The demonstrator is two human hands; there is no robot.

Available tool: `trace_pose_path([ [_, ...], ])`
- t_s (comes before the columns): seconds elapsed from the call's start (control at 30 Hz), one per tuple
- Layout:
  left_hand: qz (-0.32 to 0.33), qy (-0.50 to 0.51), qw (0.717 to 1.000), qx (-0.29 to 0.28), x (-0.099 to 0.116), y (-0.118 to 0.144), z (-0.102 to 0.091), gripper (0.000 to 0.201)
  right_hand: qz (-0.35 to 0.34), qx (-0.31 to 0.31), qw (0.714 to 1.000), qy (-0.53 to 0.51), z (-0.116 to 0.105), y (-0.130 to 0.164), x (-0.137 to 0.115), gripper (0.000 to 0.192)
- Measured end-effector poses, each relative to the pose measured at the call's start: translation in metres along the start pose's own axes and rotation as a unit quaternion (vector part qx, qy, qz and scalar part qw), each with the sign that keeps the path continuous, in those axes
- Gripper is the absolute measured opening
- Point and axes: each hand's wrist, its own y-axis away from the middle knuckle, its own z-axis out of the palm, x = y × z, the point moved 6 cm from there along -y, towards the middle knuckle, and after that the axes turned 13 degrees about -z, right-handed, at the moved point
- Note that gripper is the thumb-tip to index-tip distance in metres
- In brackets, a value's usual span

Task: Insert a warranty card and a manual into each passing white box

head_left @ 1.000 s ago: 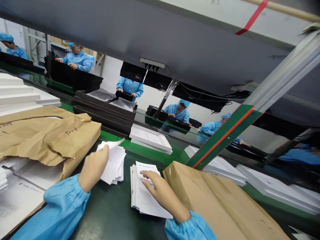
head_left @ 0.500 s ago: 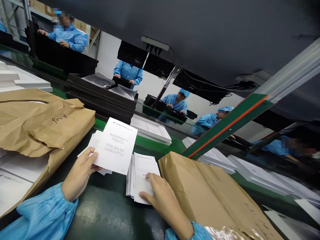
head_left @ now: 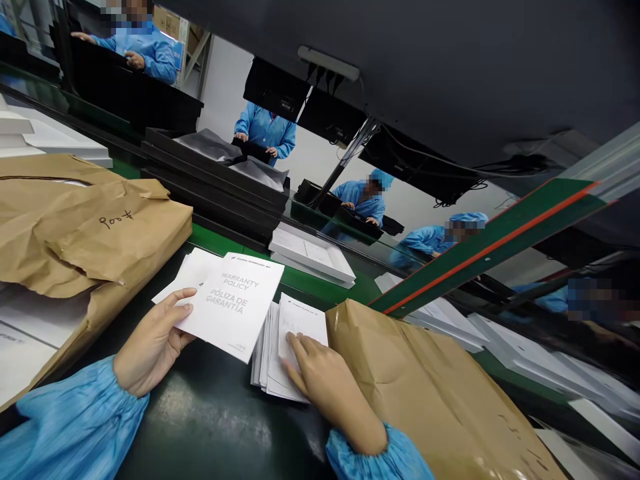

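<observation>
Between thumb and fingers of my left hand (head_left: 157,340) is a white warranty policy leaflet (head_left: 235,307), its printed face toward me. Behind it, other white papers (head_left: 193,270) show at the left; whether they touch it I cannot tell. My right hand (head_left: 323,373) rests on a stack of white manuals (head_left: 303,320), with fingers stretched over the top one and the thumb on its lower part. The stack stands a little fanned on the dark green work surface (head_left: 215,413), right of the leaflet.
An opened brown paper package (head_left: 145,240) with white papers inside lies left; another brown paper package (head_left: 410,373) stands right of the stack. Beyond are white box trays (head_left: 315,253), stacked black trays (head_left: 215,193) and a slanted green post (head_left: 490,253). Several people in blue work across the line.
The leaflet in my left hand has moved slightly down, showing more of the papers behind it. My right hand still lies on the manuals, its fingers slightly shifted. The view has tilted a little.
</observation>
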Motion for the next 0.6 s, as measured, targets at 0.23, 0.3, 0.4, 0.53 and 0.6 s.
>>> trace_pose_path([
  [0.23,0.003,-0.049,0.995,-0.091,0.002,0.002,0.014,0.053,0.158,0.070,0.983,-0.057,0.004,0.015,0.029,0.029],
  [0.3,-0.003,-0.068,0.992,-0.103,0.000,0.002,0.016,0.056,0.230,0.143,0.960,-0.073,-0.004,0.027,0.050,0.031],
  [0.4,-0.014,-0.100,0.990,-0.095,-0.006,0.001,0.018,0.058,0.289,0.255,0.922,-0.034,-0.029,0.044,0.066,0.036],
  [0.53,0.023,-0.124,0.986,-0.113,-0.014,0.003,0.023,0.052,0.167,0.356,0.919,0.018,-0.068,0.034,0.028,0.030],
  [0.6,0.050,-0.136,0.981,-0.128,-0.017,0.004,0.024,0.047,0.013,0.379,0.924,0.045,-0.077,0.018,-0.013,0.034],
])
